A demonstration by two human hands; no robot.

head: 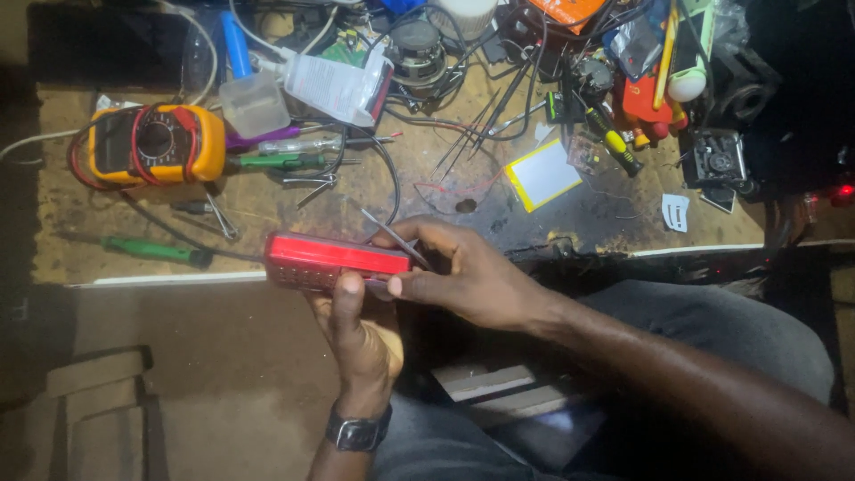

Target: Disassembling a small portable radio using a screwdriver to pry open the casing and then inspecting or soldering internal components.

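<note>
Scuffed workbench [267,200], orange multimeter [156,142], green screwdriver [147,249], yellow-edged battery pouch [541,174]

We note an orange-yellow multimeter [158,142] at the left of the counter [267,209], its dark grey display window toward the left end, face up, red leads coiled around the body. Behind it, toward the centre rear, lies a clear plastic packet [334,87] with a white printed panel and a red edge on its right side, tilted. Right of centre we see a flat rectangular cell or screen panel [541,174], white face with yellow border, lying askew. At the top edge, an orange packet [570,11] is partly cut off. A small white label [676,212] lies near the counter's right front edge.
</note>
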